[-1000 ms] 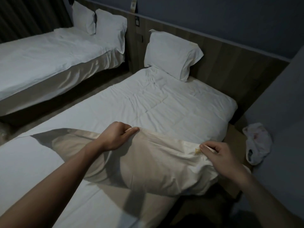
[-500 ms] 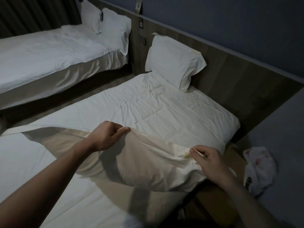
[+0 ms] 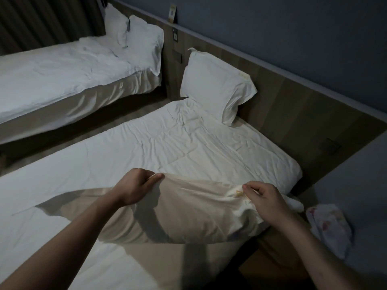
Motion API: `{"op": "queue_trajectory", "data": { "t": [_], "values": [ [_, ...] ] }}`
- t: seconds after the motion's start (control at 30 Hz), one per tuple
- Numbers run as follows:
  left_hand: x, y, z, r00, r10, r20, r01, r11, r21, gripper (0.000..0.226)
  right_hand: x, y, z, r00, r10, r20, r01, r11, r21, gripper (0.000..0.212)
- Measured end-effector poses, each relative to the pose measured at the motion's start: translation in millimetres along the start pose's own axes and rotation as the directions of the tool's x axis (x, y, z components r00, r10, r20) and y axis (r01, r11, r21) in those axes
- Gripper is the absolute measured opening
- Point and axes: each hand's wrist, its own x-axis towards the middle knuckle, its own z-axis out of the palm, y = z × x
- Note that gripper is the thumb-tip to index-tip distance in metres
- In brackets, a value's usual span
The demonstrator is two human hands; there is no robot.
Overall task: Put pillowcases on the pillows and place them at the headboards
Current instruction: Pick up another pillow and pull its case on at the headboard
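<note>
Pillowcase (image 3: 188,214) contains pillow, held above bed (image 3: 146,147); left hand (image 3: 134,189) and right hand (image 3: 266,200) pinch its far edge.

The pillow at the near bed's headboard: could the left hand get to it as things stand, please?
Probably not yet: the left hand grips the held pillow, and the propped pillow lies well beyond it, though nothing blocks the bed between.

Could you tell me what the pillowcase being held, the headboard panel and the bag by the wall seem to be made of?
Pillowcase: thin woven cloth, probably cotton, matt off-white; it creases and sags between left hand and right hand.
Headboard panel: wood or wood-look laminate, matt brown with faint grain; which one is unclear.
Bag: likely thin plastic film, whitish and crumpled with a slight sheen.
</note>
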Motion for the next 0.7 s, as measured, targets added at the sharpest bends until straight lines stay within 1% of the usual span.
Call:
{"op": "queue_trajectory", "data": {
  "t": [0.13, 0.3, 0.43, 0.53, 0.7],
  "values": [
    [24, -1, 2, 0.998, 0.052, 0.019, -0.053, 0.998, 0.032, 0.075, 7, -4, -9, 0.999, -0.021, -0.047, 0.019, 0.999, -0.049, 0.029],
    [63, 12, 0, 0.989, 0.143, 0.037, -0.146, 0.984, 0.101, 0.068, 15, -2, -22, 0.99, -0.041, -0.138, 0.025, 0.993, -0.112, 0.027],
    [106, 25, -7, 0.976, 0.216, 0.004, -0.211, 0.949, 0.235, 0.072, 24, -2, -40, 0.978, -0.044, -0.205, 0.022, 0.994, -0.108, 0.031],
    [147, 41, -11, 0.965, 0.26, -0.02, -0.241, 0.917, 0.319, 0.075, 44, 3, -59, 0.966, -0.054, -0.252, 0.022, 0.991, -0.129, 0.029],
    [219, 73, -4, 0.945, 0.323, -0.059, -0.283, 0.892, 0.351, 0.074, 77, 12, -91, 0.942, -0.076, -0.326, 0.043, 0.993, -0.107, 0.025]
  ]
}}
